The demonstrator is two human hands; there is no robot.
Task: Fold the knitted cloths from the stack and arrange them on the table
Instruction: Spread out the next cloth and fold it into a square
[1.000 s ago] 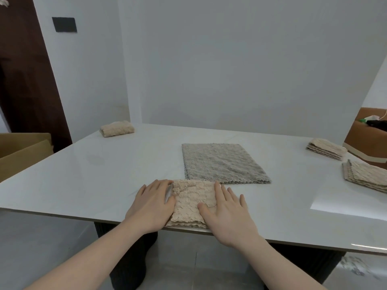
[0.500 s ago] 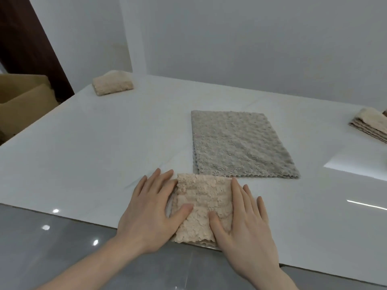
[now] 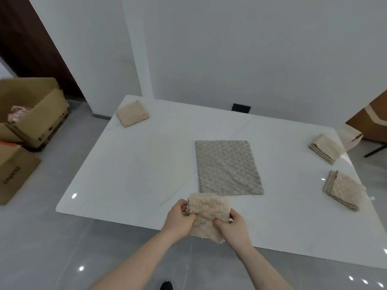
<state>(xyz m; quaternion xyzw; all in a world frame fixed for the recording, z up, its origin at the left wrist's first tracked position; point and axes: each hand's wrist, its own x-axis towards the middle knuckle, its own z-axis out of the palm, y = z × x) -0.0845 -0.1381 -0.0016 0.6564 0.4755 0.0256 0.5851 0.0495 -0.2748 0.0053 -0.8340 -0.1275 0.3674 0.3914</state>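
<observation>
A folded beige knitted cloth (image 3: 209,214) is held up over the near edge of the white table (image 3: 146,164). My left hand (image 3: 180,218) pinches its left side and my right hand (image 3: 234,227) grips its right side. A grey cloth (image 3: 228,166) lies flat in the table's middle, just beyond my hands. One folded beige cloth (image 3: 132,113) sits at the far left corner. Two piles of beige cloths rest on the right: one far (image 3: 325,148), one nearer (image 3: 343,190).
Open cardboard boxes (image 3: 31,109) stand on the grey tiled floor to the left. White walls close off the far side of the table. A brown piece of furniture (image 3: 372,120) and a dark chair leg are at the right.
Both hands were pressing the beige cloth flat at the table edge; now they have closed on its sides and lifted it. The view has risen and pulled back.
</observation>
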